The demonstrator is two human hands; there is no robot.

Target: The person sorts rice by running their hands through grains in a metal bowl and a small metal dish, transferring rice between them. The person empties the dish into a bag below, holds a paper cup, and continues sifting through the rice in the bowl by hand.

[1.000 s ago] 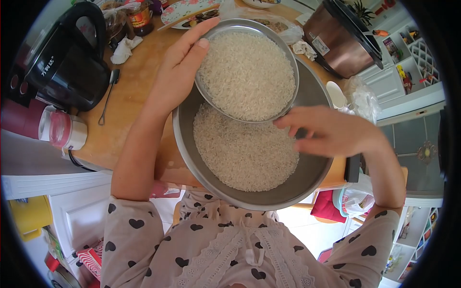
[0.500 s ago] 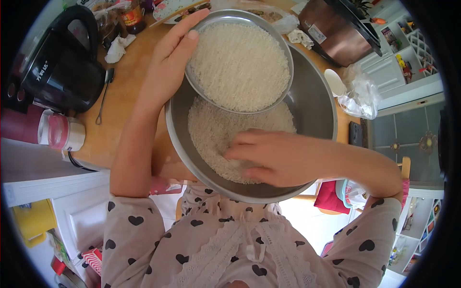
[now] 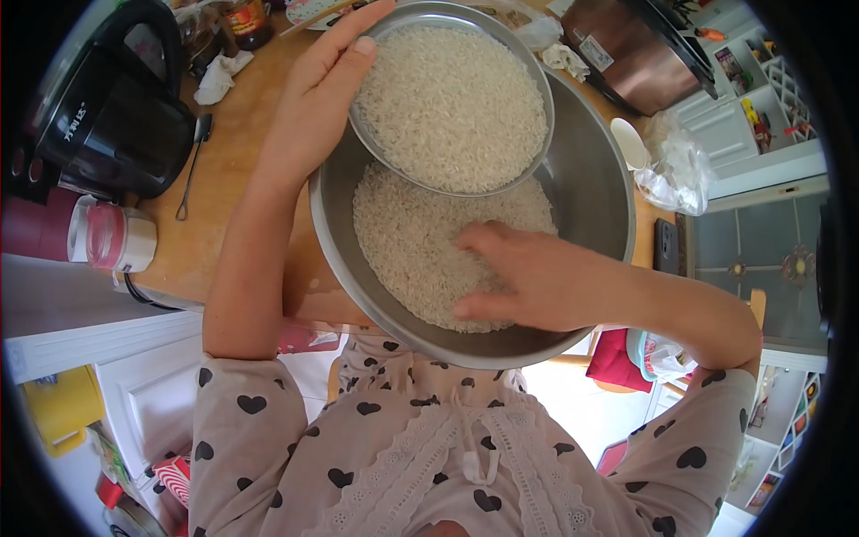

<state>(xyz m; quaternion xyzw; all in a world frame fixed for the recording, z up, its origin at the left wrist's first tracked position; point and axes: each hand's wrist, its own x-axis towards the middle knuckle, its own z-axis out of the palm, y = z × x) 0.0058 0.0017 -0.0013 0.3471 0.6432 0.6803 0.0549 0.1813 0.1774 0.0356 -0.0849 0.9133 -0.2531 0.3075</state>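
My left hand (image 3: 327, 98) grips the rim of a round metal dish (image 3: 552, 112) filled with white rice (image 3: 456, 107). That dish is held over the far side of a large steel basin (image 3: 591, 179), overlapping its rim. Loose rice (image 3: 407, 237) covers the basin's floor. Just over this rice is my right hand (image 3: 528, 277), its thumb and fingers apart and curved downward. No clump of grains shows in it. Whether its fingertips touch the rice I cannot tell.
A black electric kettle (image 3: 121, 107) stands left, with a thin-handled utensil (image 3: 191, 170) and a jar (image 3: 121, 234) near it. Back right are a brown cooker (image 3: 626, 49), a white cup (image 3: 629, 143) and a plastic bag (image 3: 676, 166). A phone (image 3: 665, 245) lies at the right edge.
My right hand has risen slightly and moved right, its fingers spreading from the rice. The dish in my left hand has shifted slightly up in view.
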